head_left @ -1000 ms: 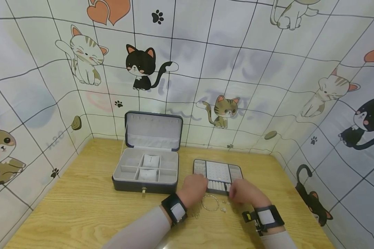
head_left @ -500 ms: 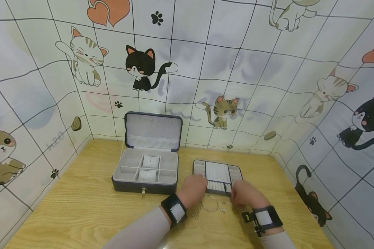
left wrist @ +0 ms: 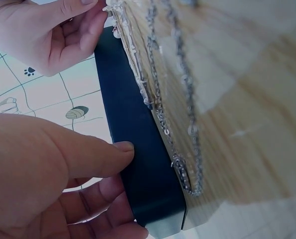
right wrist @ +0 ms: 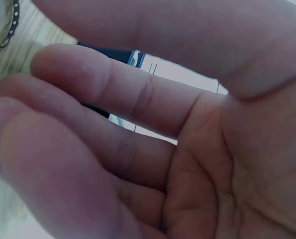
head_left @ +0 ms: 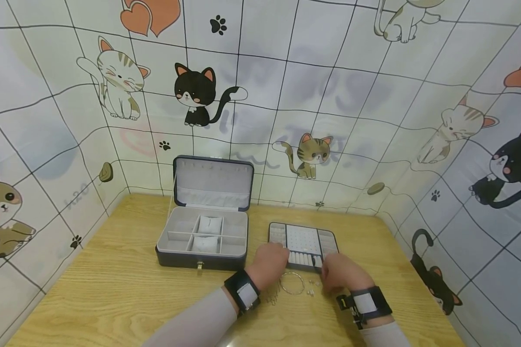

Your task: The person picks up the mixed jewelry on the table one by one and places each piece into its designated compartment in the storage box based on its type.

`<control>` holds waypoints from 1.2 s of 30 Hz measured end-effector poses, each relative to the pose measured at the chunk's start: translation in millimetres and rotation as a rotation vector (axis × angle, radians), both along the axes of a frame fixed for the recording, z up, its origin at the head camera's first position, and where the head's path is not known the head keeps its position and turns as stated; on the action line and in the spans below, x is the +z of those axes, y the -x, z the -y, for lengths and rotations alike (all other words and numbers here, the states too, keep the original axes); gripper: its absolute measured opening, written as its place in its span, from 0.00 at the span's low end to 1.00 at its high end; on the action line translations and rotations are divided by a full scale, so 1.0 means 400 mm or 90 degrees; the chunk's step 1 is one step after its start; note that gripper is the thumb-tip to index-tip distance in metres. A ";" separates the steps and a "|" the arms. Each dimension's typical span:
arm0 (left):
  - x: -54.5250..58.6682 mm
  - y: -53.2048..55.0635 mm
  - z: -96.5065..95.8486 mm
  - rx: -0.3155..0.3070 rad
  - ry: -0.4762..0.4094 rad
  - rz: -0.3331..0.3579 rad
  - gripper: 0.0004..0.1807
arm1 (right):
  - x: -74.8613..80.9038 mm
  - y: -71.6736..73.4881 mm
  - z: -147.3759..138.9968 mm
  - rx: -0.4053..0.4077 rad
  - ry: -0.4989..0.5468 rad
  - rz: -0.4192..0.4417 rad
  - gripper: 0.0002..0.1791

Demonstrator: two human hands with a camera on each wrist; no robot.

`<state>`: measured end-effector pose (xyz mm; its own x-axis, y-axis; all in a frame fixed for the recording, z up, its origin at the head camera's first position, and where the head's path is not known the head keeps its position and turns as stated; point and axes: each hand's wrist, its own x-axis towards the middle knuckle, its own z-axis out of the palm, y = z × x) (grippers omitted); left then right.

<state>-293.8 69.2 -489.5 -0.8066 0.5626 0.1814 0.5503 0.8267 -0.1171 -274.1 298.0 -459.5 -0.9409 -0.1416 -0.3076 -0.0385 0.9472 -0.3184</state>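
My left hand (head_left: 267, 264) grips the front left corner of a dark blue jewelry tray (head_left: 302, 267). In the left wrist view its thumb lies on the tray's dark side (left wrist: 133, 124), fingers curled at the end. At the front right corner is my right hand (head_left: 346, 272), fingers loosely curled; I cannot tell whether it pinches anything, as the thumb tip is out of view. On the table in front of the tray lie a silver chain necklace (left wrist: 193, 114), a round bracelet (head_left: 292, 293) and small shiny pieces (head_left: 311, 292).
A jewelry box (head_left: 201, 260) stands left of the tray, lid raised, two white cushions (head_left: 206, 243) in its middle compartments. The wooden table (head_left: 126, 289) meets a cat-printed cloth (head_left: 260, 96) at the back.
My right hand has shifted very slightly right along the tray's front corner. My left hand and the tray stay in place.
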 end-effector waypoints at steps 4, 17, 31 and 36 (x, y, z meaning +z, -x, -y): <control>0.001 0.001 0.001 0.005 -0.002 0.006 0.06 | 0.000 -0.002 0.002 -0.001 -0.014 -0.003 0.14; -0.003 0.004 0.000 0.007 0.000 0.014 0.06 | -0.007 -0.008 0.018 -0.003 -0.091 -0.019 0.14; -0.006 0.006 -0.002 0.007 -0.003 0.016 0.05 | -0.005 -0.018 0.055 0.006 -0.155 -0.026 0.10; -0.005 0.006 -0.001 0.007 -0.006 0.016 0.05 | -0.005 -0.022 0.056 0.011 -0.145 -0.040 0.12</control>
<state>-296.3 69.5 -491.6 -0.8167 0.5524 0.1667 0.5441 0.8335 -0.0960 -265.1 275.6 -461.4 -0.9575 -0.0911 -0.2737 -0.0678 0.9933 -0.0933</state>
